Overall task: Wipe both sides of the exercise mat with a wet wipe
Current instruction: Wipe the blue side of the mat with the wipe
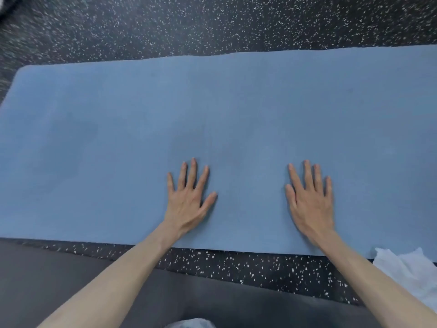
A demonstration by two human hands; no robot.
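While both hands, left hand (186, 202) and right hand (311, 204), press flat with fingers spread on the blue foam exercise mat (118, 138) filling mid-frame, the crumpled white wet wipe (411, 273) lies unheld at lower right; wiping seems paused, progress unclear.

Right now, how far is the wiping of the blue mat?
Done: cannot tell; the mat lies flat and shows no wipe marks. In hand: the left hand and right hand rest flat on it. Left: pick up the wipe off the floor.
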